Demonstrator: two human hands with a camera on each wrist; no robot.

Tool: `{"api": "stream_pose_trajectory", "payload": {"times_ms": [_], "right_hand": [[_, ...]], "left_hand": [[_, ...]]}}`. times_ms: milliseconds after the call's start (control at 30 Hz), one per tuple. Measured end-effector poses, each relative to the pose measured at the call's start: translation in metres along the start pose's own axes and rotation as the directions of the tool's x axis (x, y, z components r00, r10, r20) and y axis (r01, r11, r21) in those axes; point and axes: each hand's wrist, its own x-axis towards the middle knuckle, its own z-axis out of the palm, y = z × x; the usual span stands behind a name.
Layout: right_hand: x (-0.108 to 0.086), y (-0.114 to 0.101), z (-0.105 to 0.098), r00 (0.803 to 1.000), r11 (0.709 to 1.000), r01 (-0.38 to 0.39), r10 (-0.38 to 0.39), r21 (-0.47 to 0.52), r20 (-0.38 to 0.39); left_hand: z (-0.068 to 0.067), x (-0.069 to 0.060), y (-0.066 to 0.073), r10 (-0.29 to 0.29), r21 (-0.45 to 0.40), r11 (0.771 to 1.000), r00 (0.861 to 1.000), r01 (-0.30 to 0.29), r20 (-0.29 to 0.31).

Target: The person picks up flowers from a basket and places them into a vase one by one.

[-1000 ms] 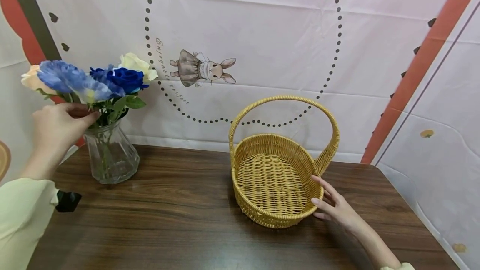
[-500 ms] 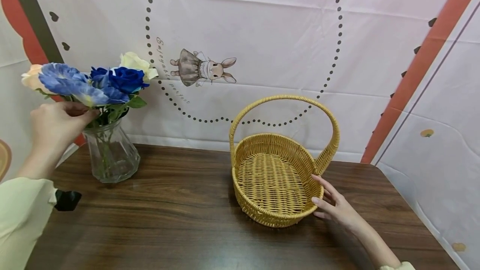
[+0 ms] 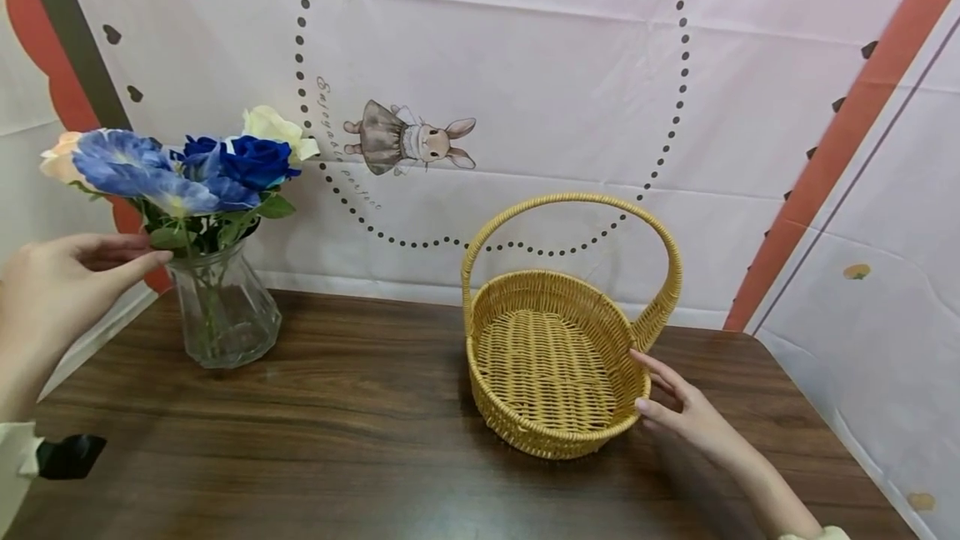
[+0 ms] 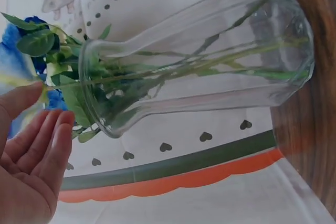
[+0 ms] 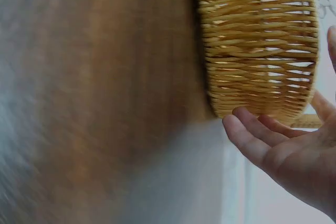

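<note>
In the head view a clear glass vase [image 3: 228, 307] stands at the left, holding blue, white and peach artificial flowers [image 3: 187, 169]. My left hand [image 3: 63, 290] is beside the vase's mouth, its thumb tip close to the leaves. In the left wrist view its fingers [image 4: 50, 150] are loosely bent around nothing, and the stems [image 4: 184, 69] run down through the glass. A yellow wicker basket [image 3: 558, 436] with a tall hoop handle sits right of the middle. Against its right rim rests my right hand [image 3: 701, 419], fingers extended along the outer wall, as the right wrist view shows.
The dark wood table [image 3: 360, 440] carries both vase and basket. Behind it hangs a pale cloth backdrop [image 3: 540, 90] printed with a rabbit figure. A black piece [image 3: 71, 457] shows at the left sleeve cuff.
My left hand has let go beneath the flowers and moved left and down, away from the stems. My right hand has eased slightly right at the basket rim. The flowers stay in the vase.
</note>
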Motion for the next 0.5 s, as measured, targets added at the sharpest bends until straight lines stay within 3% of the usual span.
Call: {"api": "stream_pose_trajectory", "payload": {"times_ms": [133, 300, 500], "right_hand": [[-0.003, -0.007, -0.012, 0.998, 0.996, 0.066, -0.067, -0.068, -0.011], [-0.006, -0.015, -0.025, 0.994, 0.983, 0.102, -0.105, -0.155, -0.009], [-0.011, -0.025, -0.035, 0.988, 0.98, 0.155, -0.154, -0.124, 0.019]], "left_hand": [[-0.002, -0.011, 0.0, 0.05, -0.131, 0.99, 0.998, -0.054, -0.032], [0.0, -0.026, 0.007, 0.102, -0.247, 0.964, 0.995, -0.101, -0.009], [0.005, -0.041, 0.02, 0.174, -0.316, 0.935, 0.985, -0.161, 0.014]]}}
